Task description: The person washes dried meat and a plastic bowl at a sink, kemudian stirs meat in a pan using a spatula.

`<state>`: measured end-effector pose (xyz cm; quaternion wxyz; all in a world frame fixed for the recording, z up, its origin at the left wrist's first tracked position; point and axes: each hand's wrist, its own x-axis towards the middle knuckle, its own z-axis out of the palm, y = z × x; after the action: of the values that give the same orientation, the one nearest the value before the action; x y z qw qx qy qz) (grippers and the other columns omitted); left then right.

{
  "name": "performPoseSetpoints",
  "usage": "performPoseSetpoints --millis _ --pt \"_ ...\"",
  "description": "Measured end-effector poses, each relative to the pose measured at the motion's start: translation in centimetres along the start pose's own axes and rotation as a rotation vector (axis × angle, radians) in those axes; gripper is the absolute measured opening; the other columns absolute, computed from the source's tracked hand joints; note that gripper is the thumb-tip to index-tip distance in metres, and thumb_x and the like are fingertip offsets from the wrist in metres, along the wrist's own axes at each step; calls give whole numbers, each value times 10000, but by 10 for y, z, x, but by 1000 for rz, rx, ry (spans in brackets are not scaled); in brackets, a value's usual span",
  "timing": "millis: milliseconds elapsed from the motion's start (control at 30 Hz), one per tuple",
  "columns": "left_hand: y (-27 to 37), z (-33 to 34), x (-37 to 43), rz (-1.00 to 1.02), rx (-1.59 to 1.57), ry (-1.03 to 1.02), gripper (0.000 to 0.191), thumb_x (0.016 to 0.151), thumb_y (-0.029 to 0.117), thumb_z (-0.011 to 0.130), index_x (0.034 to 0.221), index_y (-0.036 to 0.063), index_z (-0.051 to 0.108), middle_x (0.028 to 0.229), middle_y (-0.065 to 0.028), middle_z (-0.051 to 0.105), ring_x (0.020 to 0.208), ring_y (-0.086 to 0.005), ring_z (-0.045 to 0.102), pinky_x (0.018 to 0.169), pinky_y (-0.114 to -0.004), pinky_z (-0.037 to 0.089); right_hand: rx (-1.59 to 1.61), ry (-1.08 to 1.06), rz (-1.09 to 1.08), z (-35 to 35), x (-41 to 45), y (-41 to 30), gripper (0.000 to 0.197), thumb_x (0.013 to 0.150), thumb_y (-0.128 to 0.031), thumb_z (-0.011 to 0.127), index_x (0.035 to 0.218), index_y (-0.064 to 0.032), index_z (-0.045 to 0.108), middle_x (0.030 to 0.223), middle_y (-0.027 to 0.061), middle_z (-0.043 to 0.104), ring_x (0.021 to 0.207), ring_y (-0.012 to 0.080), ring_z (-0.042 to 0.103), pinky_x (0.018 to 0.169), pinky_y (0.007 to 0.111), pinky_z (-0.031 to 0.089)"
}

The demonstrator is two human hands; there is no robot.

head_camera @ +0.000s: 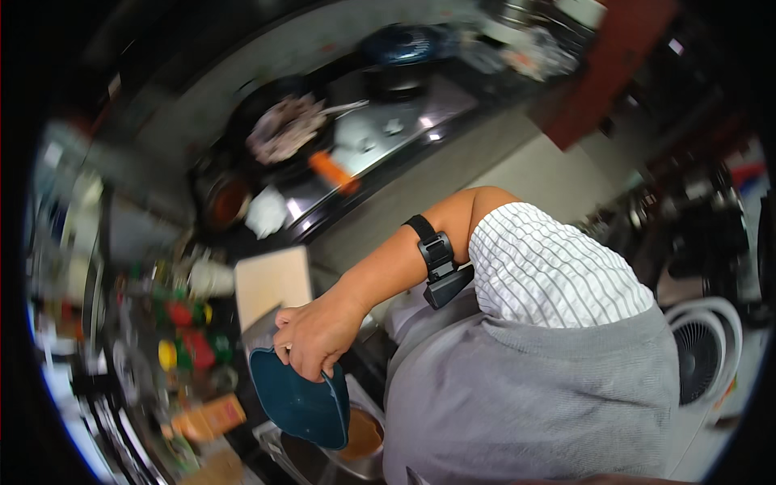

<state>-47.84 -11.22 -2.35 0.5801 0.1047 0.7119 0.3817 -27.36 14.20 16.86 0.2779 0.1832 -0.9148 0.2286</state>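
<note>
My right hand reaches out, fingers closed over the rim of a teal plastic basin. The basin is tilted, and its inside looks empty. Beside and partly under it, brown material, perhaps liquid, shows in a metal sink. Just beyond the hand lies a pale cutting board with a dark, flat thing on its near part, too blurred to name. My left hand is out of view.
A wok with pale meat-like food and a utensil stands on the stove, near an orange object and a lidded pot. Blurred bottles, one with an orange label, crowd the left counter. A fan stands at right.
</note>
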Motion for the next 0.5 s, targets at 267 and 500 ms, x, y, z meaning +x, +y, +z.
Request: performPoseSetpoints --millis 267,500 --pt "91 183 88 59 483 -470 375 845 294 580 1095 34 479 892 -60 562 765 -156 523 625 -277 427 -44 172 728 -109 -188 -123 166 771 -212 632 791 -72 543 754 58 563 785 267 509 678 352 418" --pt "109 347 88 54 777 -768 351 841 318 577 1033 39 486 852 -58 555 734 -153 513 608 -276 417 -58 616 1639 -131 -351 -274 173 699 -178 685 711 -61 558 618 28 539 582 150 499 534 298 388"
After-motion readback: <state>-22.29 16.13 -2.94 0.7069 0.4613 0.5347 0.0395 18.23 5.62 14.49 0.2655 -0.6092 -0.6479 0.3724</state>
